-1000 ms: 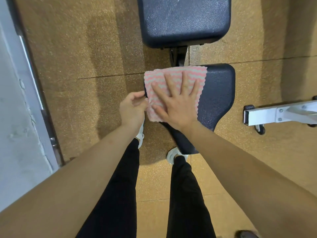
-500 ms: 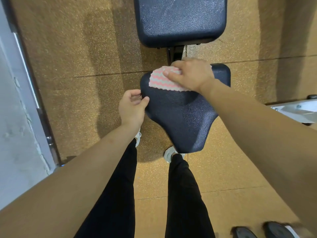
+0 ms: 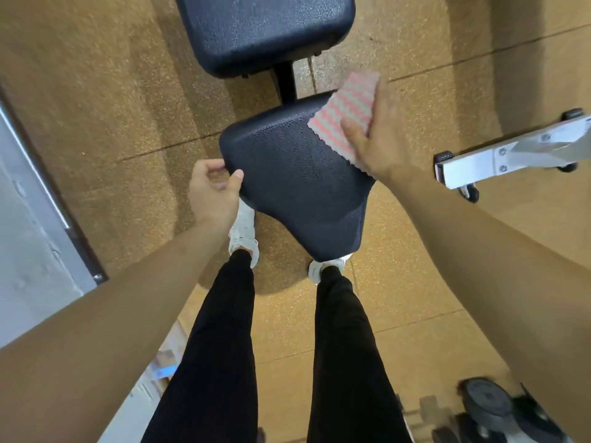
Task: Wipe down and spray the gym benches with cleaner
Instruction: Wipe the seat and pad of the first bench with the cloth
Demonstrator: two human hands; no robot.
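Right hand (image 3: 377, 145) grips cloth (image 3: 343, 113) at right edge of seat (image 3: 294, 177).

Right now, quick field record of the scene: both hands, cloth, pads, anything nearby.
left hand: grips the left edge of the dark textured vinyl seat pad, thumb on top
right hand: holds the pink-and-grey zigzag cloth against the seat pad's far right corner
second pad: dark textured vinyl back pad, beyond the seat pad, untouched
nearby: white metal frame to the right; blurred weight plates lower right
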